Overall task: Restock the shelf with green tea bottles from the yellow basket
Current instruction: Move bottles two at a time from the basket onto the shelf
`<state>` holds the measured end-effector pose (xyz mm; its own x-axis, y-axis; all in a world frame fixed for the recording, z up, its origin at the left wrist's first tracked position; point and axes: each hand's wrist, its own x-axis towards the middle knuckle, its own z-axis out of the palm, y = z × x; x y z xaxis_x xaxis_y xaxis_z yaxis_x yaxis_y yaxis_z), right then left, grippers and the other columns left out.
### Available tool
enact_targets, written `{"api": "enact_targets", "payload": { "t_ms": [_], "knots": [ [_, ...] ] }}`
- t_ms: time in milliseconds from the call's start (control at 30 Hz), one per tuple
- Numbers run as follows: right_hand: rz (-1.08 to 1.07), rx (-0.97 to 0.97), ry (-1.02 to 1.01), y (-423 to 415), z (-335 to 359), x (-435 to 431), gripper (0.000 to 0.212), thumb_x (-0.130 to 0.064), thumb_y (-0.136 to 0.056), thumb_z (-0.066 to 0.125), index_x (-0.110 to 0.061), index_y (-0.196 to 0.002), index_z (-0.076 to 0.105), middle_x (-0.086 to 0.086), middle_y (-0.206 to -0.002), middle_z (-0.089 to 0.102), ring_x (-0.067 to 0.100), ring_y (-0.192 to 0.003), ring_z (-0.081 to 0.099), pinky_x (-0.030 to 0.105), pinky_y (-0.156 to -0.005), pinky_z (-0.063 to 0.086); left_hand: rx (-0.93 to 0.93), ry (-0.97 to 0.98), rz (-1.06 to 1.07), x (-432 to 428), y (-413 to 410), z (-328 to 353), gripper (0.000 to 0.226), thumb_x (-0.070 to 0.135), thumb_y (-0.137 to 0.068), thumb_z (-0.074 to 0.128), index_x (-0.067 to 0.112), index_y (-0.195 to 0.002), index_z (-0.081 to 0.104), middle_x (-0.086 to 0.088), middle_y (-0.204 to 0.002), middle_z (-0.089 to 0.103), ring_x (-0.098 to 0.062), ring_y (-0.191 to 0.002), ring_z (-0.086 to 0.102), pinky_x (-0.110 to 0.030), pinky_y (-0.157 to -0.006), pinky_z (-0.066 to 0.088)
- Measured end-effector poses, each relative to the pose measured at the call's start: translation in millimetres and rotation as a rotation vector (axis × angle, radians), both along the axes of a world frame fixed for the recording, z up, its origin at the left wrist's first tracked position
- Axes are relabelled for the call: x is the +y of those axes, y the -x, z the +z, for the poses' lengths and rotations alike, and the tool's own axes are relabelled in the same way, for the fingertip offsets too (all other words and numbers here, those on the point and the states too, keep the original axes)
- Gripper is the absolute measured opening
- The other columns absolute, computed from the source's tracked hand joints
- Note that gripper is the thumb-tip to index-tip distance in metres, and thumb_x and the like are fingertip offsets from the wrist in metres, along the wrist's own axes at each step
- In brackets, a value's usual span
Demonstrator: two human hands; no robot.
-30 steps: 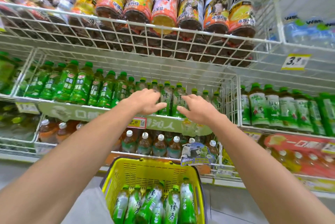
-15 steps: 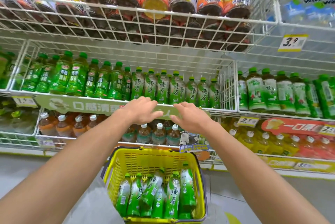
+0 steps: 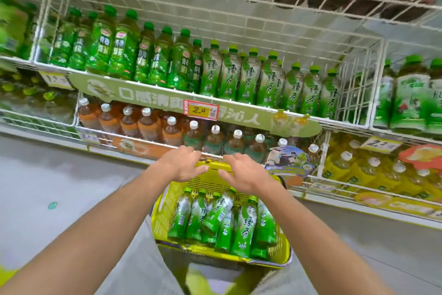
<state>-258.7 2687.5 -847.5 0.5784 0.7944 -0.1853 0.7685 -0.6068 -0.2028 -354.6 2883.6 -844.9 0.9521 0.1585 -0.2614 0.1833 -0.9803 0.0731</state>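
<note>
Now that both hands have dropped away from the shelf (image 3: 358, 94), the left hand (image 3: 181, 163) and right hand (image 3: 241, 172) sit palms-down at the far rim of the yellow basket (image 3: 157, 218), with fingers loose and nothing held in either; whether they touch the rim I can't tell. Green tea bottles (image 3: 244, 225) lie packed in the basket just beneath them, and the matching row (image 3: 267, 79) stands upright on the shelf above. That looks like one placement finished and the next pick coming, with plenty left to shelve.
</note>
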Motion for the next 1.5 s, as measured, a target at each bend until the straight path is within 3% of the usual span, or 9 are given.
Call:
{"api": "enact_targets", "payload": {
  "t_ms": [167, 500, 700, 867, 967, 1100, 1267, 1400, 1500],
  "knots": [
    [-0.117, 0.137, 0.089, -3, -73, -18, 0.064, -0.058, -0.101, 0.041, -0.016, -0.149, 0.042, 0.012, -0.146, 0.047, 0.034, -0.137, 0.042, 0.048, -0.104, 0.045, 0.153, 0.067, 0.012, 2, 5, -75, 0.060, 0.063, -0.099, 0.038, 0.012, -0.122, 0.056, -0.019, -0.127, 0.057, -0.038, -0.127, 0.049, -0.047, -0.103, 0.043],
    [-0.308, 0.242, 0.141, 0, -168, -50, 0.063, -0.057, -0.101, 0.038, -0.014, -0.147, 0.042, 0.016, -0.141, 0.051, 0.035, -0.133, 0.044, 0.045, -0.106, 0.040, 0.318, 0.154, -0.090, -27, -28, -174, 0.061, 0.060, -0.099, 0.039, 0.010, -0.129, 0.056, -0.020, -0.135, 0.056, -0.035, -0.130, 0.049, -0.045, -0.103, 0.044],
    [-0.417, 0.230, 0.047, 6, -198, -63, 0.062, -0.047, -0.101, 0.047, -0.006, -0.148, 0.042, 0.013, -0.148, 0.044, 0.032, -0.139, 0.038, 0.040, -0.113, 0.036, 0.394, 0.185, -0.114, -50, -53, -219, 0.058, 0.057, -0.101, 0.039, 0.008, -0.126, 0.055, -0.020, -0.135, 0.056, -0.037, -0.128, 0.051, -0.048, -0.102, 0.046],
    [-0.403, 0.157, 0.066, 11, -207, -53, 0.058, -0.045, -0.100, 0.050, -0.005, -0.143, 0.046, 0.013, -0.143, 0.046, 0.033, -0.133, 0.040, 0.040, -0.117, 0.028, 0.354, 0.239, 0.018, -76, -56, -239, 0.063, 0.051, -0.101, 0.046, 0.001, -0.138, 0.046, -0.021, -0.139, 0.054, -0.036, -0.128, 0.052, -0.044, -0.100, 0.044],
    [-0.434, 0.152, 0.007, 9, -212, -55, 0.051, -0.039, -0.097, 0.058, -0.004, -0.134, 0.056, 0.012, -0.135, 0.052, 0.032, -0.126, 0.047, 0.041, -0.112, 0.037, 0.295, 0.279, 0.115, -84, -53, -252, 0.061, 0.046, -0.096, 0.060, -0.002, -0.132, 0.046, -0.020, -0.130, 0.059, -0.037, -0.120, 0.058, -0.043, -0.096, 0.049],
    [-0.489, 0.151, -0.055, 10, -215, -62, 0.040, -0.028, -0.093, 0.069, -0.008, -0.127, 0.063, 0.006, -0.121, 0.051, 0.027, -0.099, 0.062, 0.037, -0.087, 0.054, 0.220, 0.308, 0.210, -96, -42, -256, 0.057, 0.031, -0.089, 0.075, -0.001, -0.127, 0.045, -0.016, -0.121, 0.059, -0.033, -0.113, 0.060, -0.036, -0.090, 0.054],
    [-0.600, 0.176, -0.051, 12, -218, -55, 0.056, -0.024, -0.086, 0.078, -0.010, -0.132, 0.050, 0.005, -0.122, 0.048, 0.024, -0.098, 0.060, 0.026, -0.077, 0.048, 0.256, 0.486, 0.380, -98, -26, -257, 0.064, 0.019, -0.083, 0.080, 0.002, -0.132, 0.042, -0.006, -0.087, 0.057, -0.023, -0.074, 0.063, -0.030, -0.059, 0.054],
    [-0.701, 0.295, 0.006, 10, -228, -43, 0.069, -0.040, -0.081, 0.082, -0.006, -0.133, 0.052, 0.007, -0.125, 0.058, 0.024, -0.103, 0.061, 0.033, -0.088, 0.055, 0.322, 0.573, 0.494, -95, -20, -256, 0.045, 0.016, -0.081, 0.080, 0.007, -0.111, 0.048, 0.000, -0.076, 0.044, -0.013, -0.062, 0.046, -0.023, -0.045, 0.037],
    [-0.726, 0.338, 0.027, 11, -237, -43, 0.064, -0.056, -0.080, 0.077, -0.008, -0.118, 0.060, 0.004, -0.107, 0.069, 0.019, -0.084, 0.067, 0.036, -0.078, 0.061, 0.329, 0.635, 0.573, -94, -14, -259, 0.041, 0.016, -0.082, 0.081, 0.012, -0.103, 0.046, 0.001, -0.082, 0.044, -0.012, -0.065, 0.043, -0.021, -0.046, 0.034]
  ]
}}
